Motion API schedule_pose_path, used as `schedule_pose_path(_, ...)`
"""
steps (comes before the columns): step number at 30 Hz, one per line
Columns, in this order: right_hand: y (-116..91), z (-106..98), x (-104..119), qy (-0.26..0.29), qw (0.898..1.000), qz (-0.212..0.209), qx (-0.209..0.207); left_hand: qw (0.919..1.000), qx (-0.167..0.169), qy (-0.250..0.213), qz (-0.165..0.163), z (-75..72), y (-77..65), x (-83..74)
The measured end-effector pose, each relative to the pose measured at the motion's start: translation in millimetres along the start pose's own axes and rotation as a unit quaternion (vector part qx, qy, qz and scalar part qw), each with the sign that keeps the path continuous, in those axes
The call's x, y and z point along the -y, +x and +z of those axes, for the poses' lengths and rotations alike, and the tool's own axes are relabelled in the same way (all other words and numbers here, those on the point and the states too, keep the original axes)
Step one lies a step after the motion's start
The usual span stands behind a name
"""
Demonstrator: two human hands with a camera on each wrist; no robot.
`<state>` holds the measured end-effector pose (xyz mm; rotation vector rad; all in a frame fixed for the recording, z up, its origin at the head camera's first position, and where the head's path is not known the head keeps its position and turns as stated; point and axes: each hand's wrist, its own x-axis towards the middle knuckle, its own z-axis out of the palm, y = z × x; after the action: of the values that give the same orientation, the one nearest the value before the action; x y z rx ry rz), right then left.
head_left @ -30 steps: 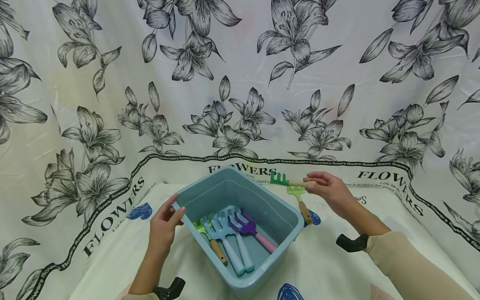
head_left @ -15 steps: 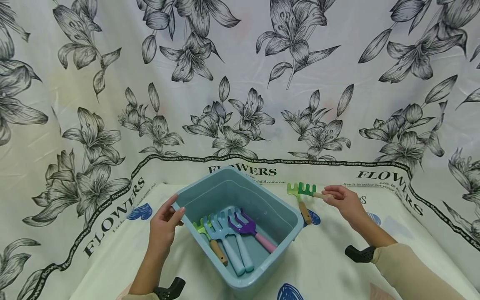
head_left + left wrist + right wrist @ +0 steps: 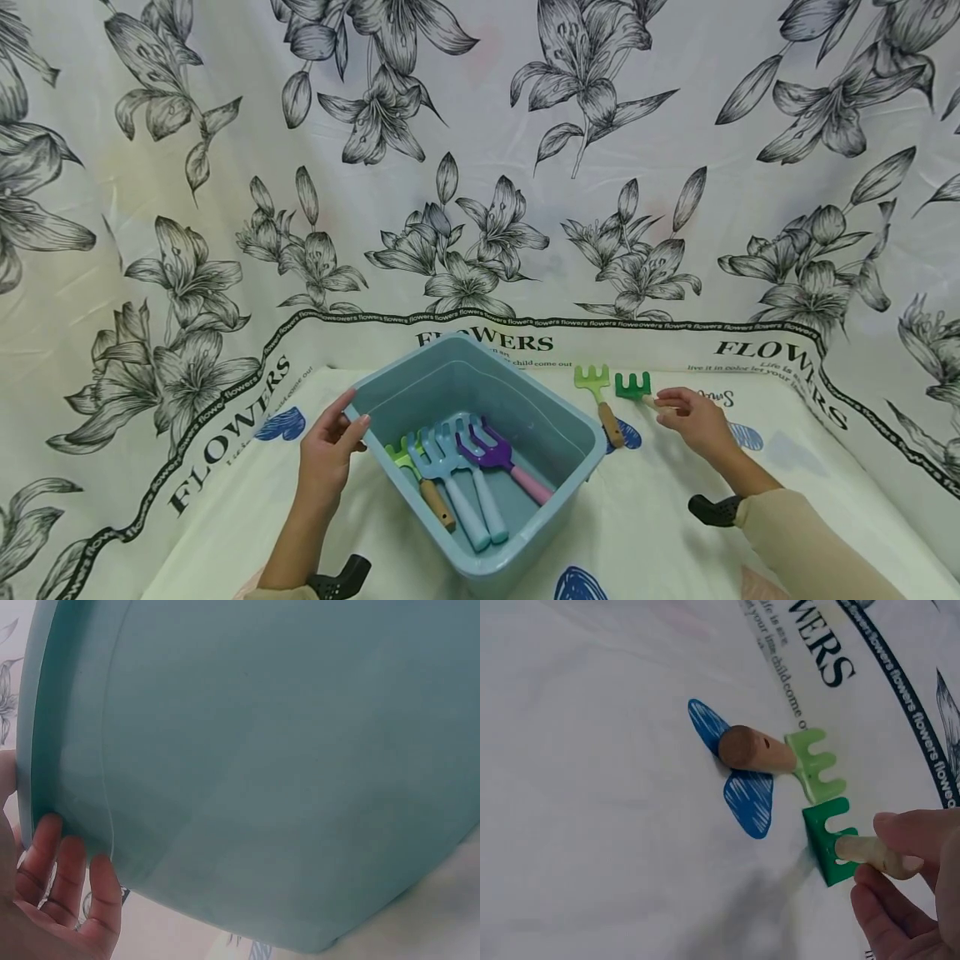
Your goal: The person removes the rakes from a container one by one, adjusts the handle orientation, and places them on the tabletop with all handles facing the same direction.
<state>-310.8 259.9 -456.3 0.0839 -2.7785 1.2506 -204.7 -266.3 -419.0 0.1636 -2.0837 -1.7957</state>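
Beige sleeve [image 3: 810, 533] on the right arm; black wrist mounts [image 3: 712, 510] on both forearms; bare hands.

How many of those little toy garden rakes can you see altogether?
6: four in the blue bin, a light green rake on the cloth beside it, a dark green rake in the right hand. More may be hidden.

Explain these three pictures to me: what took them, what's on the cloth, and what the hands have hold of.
No machine here: a person works with bare hands, wearing one camera on the head and one on each wrist. The wide picture is the head view. The left hand rests on the rim of a blue bin, seen close up by the left wrist camera. Inside lie small toy rakes. The right hand pinches the handle of a dark green rake on the flowered cloth, beside a light green rake.
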Motion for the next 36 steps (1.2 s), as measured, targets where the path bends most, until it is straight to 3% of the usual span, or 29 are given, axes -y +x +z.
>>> schedule_pose_path(8, 3.7, 13.2, -13.1, 0.038, 0.999, -0.008, 0.037, 1.0000, 0.003, -0.007, 0.000, 0.3, 0.8, 0.2)
schedule_pose_path(19, 12.6, 31.4, -19.4, 0.016, 0.999, 0.022, 0.025, 1.0000, 0.000, -0.003, -0.001, 0.3, 1.2, 0.5)
schedule_pose_path(27, 9.1, 29.6, -21.1, 0.011, 0.999, 0.026, 0.029, 1.0000, -0.001, 0.002, -0.003, 0.9, 0.5, 0.0)
schedule_pose_path(31, 10.0, 22.4, -12.5, 0.013, 0.999, 0.023, 0.027, 1.0000, -0.001, 0.002, 0.000, 0.6, 0.0, -0.4)
schedule_pose_path(36, 11.6, 7.0, 18.1, 0.035, 0.999, -0.008, 0.020, 1.0000, -0.003, 0.001, 0.001, 0.8, 0.3, -1.4)
